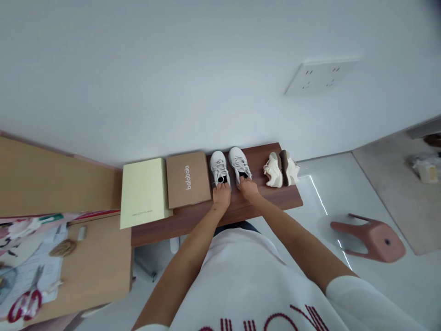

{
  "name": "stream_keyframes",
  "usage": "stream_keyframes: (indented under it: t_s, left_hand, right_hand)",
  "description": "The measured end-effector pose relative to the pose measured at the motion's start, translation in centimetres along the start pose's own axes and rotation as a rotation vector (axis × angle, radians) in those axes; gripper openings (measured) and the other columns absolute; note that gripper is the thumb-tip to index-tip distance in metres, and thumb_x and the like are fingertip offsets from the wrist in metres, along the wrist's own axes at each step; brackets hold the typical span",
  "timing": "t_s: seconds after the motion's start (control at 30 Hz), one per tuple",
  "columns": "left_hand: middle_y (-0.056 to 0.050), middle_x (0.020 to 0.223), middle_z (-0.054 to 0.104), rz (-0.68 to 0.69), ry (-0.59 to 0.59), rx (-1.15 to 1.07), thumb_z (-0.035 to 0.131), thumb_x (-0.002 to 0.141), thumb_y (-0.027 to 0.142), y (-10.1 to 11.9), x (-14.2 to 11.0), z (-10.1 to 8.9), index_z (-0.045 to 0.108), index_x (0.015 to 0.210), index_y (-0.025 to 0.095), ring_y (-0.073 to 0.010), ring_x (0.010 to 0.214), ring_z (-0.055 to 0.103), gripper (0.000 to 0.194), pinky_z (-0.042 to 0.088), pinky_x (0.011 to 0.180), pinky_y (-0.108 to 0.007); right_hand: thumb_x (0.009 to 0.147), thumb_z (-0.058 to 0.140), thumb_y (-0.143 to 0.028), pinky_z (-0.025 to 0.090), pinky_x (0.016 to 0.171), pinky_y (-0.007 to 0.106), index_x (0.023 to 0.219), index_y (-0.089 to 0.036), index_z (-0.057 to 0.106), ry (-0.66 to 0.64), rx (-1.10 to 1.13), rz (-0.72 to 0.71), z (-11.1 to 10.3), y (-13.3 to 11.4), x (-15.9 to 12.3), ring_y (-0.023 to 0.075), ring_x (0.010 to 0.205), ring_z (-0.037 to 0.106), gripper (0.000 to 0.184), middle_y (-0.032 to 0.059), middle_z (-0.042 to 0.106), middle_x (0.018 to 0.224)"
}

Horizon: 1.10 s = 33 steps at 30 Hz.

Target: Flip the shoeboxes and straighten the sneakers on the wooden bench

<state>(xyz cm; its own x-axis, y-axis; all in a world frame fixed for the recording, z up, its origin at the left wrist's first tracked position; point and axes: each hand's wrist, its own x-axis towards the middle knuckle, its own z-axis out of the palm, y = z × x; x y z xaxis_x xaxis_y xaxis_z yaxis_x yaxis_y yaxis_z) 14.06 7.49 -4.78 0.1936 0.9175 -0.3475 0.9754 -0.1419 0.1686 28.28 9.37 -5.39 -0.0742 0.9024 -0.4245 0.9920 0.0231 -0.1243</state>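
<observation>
A pair of white lace-up sneakers stands on a dark wooden bench (275, 200) against the wall. My left hand (221, 195) grips the heel of the left sneaker (219, 168), fingers curled onto it. My right hand (248, 188) holds the heel of the right sneaker (240, 163) in the same way. The toes of both shoes point at the wall.
A brown shoebox (188, 179) and a pale yellow box (144, 193) lie left of the sneakers. A cream pair of shoes (280, 169) rests on its sides at the bench's right end. A pink stool (370, 236) lies tipped on the floor. A lighter table (93, 262) with papers stands at left.
</observation>
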Motion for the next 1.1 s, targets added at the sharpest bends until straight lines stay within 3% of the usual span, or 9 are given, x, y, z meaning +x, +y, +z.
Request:
stream_keyframes:
  t_s: [0.13, 0.33, 0.5, 0.67, 0.77, 0.9, 1.1]
  left_hand:
    - [-0.017, 0.116, 0.066, 0.010, 0.016, -0.002, 0.048, 0.099, 0.023, 0.1, -0.6, -1.1, 0.059, 0.120, 0.013, -0.0284, 0.120, 0.056, 0.026, 0.047, 0.095, -0.039]
    - [-0.016, 0.123, 0.065, 0.139, 0.163, -0.109, 0.051, 0.098, 0.027, 0.6, -1.3, -3.5, 0.051, 0.135, 0.014, -0.0279, 0.120, 0.057, 0.039, 0.045, 0.099, -0.039]
    - [-0.014, 0.122, 0.066, 0.282, 0.183, -0.202, 0.050, 0.098, 0.024, 1.8, -1.7, -3.2, 0.053, 0.133, 0.015, -0.0269, 0.115, 0.060, 0.036, 0.044, 0.101, -0.040]
    - [-0.013, 0.118, 0.067, 0.335, 0.111, -0.219, 0.050, 0.097, 0.024, 4.1, -2.5, -1.5, 0.054, 0.131, 0.016, -0.0271, 0.114, 0.062, 0.035, 0.046, 0.099, -0.040]
    - [-0.013, 0.123, 0.067, 0.355, 0.075, -0.259, 0.050, 0.097, 0.023, 6.2, -2.1, -0.5, 0.053, 0.133, 0.017, -0.0272, 0.117, 0.061, 0.037, 0.046, 0.102, -0.041]
    - [-0.013, 0.123, 0.067, 0.314, 0.012, -0.374, 0.050, 0.097, 0.022, 10.0, 0.3, 1.4, 0.052, 0.136, 0.016, -0.0258, 0.120, 0.060, 0.040, 0.045, 0.105, -0.040]
    - [-0.019, 0.137, 0.058, 0.209, -0.112, -0.387, 0.057, 0.091, 0.020, 15.5, 5.8, 4.3, 0.049, 0.138, 0.012, -0.0279, 0.131, 0.054, 0.049, 0.041, 0.110, -0.040]
  right_hand:
    - [0.102, 0.049, -0.033, 0.049, 0.088, 0.035, 0.117, -0.016, 0.059, 0.114, 0.011, -0.017, -0.5, -0.1, -1.1, 0.0285, 0.116, 0.059, 0.025, 0.0185, 0.067, 0.120]
    - [0.101, 0.046, -0.031, 0.042, 0.095, 0.038, 0.124, -0.015, 0.062, 0.366, 0.115, -0.017, -1.6, 1.5, -3.6, 0.0295, 0.111, 0.057, 0.031, 0.0169, 0.067, 0.121]
    - [0.101, 0.043, -0.029, 0.041, 0.095, 0.037, 0.123, -0.014, 0.063, 0.461, 0.175, 0.065, -1.1, 5.1, -5.6, 0.0293, 0.109, 0.057, 0.033, 0.0158, 0.067, 0.120]
    - [0.100, 0.043, -0.027, 0.042, 0.096, 0.039, 0.124, -0.012, 0.061, 0.528, 0.242, 0.206, -0.3, 10.8, -7.1, 0.0302, 0.109, 0.058, 0.034, 0.0169, 0.068, 0.118]
    - [0.099, 0.043, -0.026, 0.043, 0.097, 0.040, 0.124, -0.012, 0.061, 0.527, 0.271, 0.264, -0.4, 14.8, -7.4, 0.0304, 0.109, 0.058, 0.034, 0.0163, 0.068, 0.117]
    - [0.097, 0.045, -0.025, 0.044, 0.098, 0.039, 0.128, -0.014, 0.059, 0.475, 0.303, 0.329, -0.9, 20.3, -6.8, 0.0305, 0.114, 0.056, 0.036, 0.0153, 0.066, 0.123]
    - [0.087, 0.064, -0.029, 0.043, 0.100, 0.038, 0.134, -0.010, 0.056, 0.224, 0.279, 0.383, -0.9, 27.0, -4.5, 0.0328, 0.121, 0.056, 0.051, 0.0192, 0.061, 0.131]
